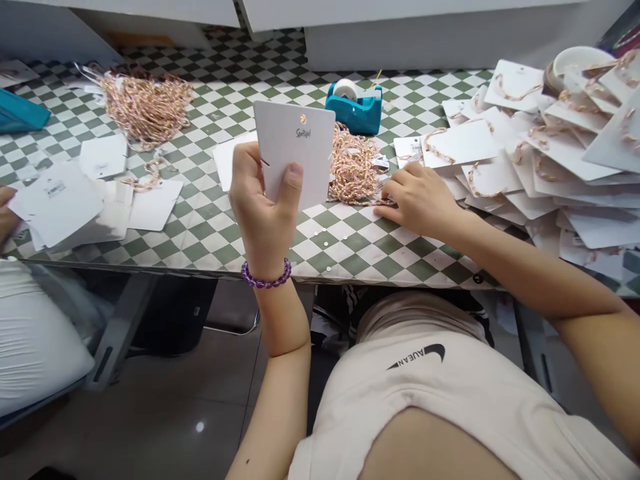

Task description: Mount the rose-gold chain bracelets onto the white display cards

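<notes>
Head view, read left to right around a teal plastic tape dispenser (355, 110). Far to the left of the dispenser, a co-worker's hand (5, 213) enters at the frame edge beside a loose stack of white cards (55, 203); whether it grips them cannot be told. Behind that stack lies a tangled heap of rose-gold chain (147, 110).

Just left of the dispenser and nearer the person, the left hand (263, 213), wearing a purple beaded bracelet (266, 275), is clenched on a white rectangular card (295, 150), holding it upright with the thumb on its printed face and the fingers behind. The card looks light and fairly stiff but thin, so its corners would likely bend; its edges seem the best place to hold it.

Below the dispenser, the right hand (417, 200) lies open and flat, its fingertips at the near edge of a second rose-gold chain heap (353, 167), with no clear grip. That chain should be soft and prone to snagging.

Right of the dispenser, chain-laced white cards (550, 147) overlap in a wide spread, with a white bowl (583, 63) behind them. All this rests on a green-and-white checked tabletop (350, 250), above a grey tiled floor (165, 413).
</notes>
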